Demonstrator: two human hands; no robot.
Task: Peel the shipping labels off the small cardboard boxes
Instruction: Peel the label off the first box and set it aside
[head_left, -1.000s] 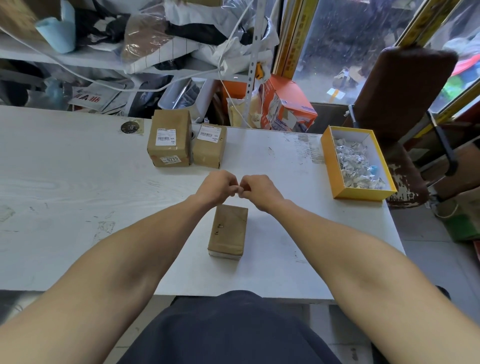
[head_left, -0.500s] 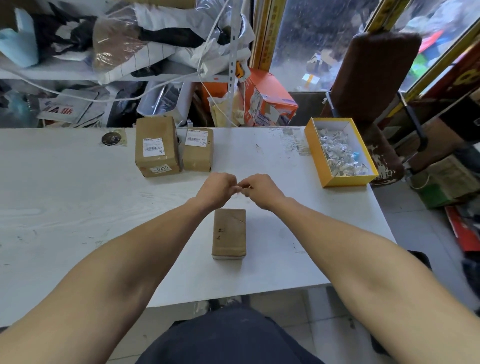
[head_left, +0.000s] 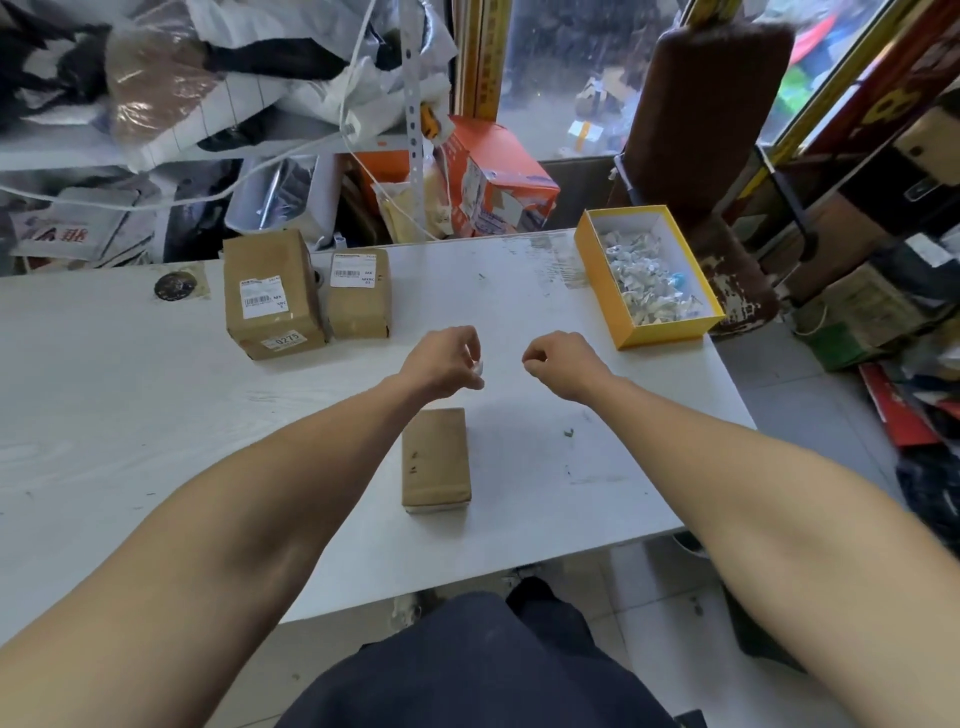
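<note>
Left hand (head_left: 441, 361) fingers pinch a crumpled label (head_left: 477, 368); right hand (head_left: 563, 364) curled, empty; best drop it into the yellow box (head_left: 670, 330) beyond the right fingers

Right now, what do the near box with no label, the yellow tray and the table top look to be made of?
Near box: brown corrugated cardboard or kraft wrap, matte, with folded edges and small dark marks. Yellow tray: likely paperboard, thin straight walls, yellow outside, white inside, holding crumpled paper scraps. Table top: probably white laminate over board, faint wood-grain print, scuffed and stained.
</note>
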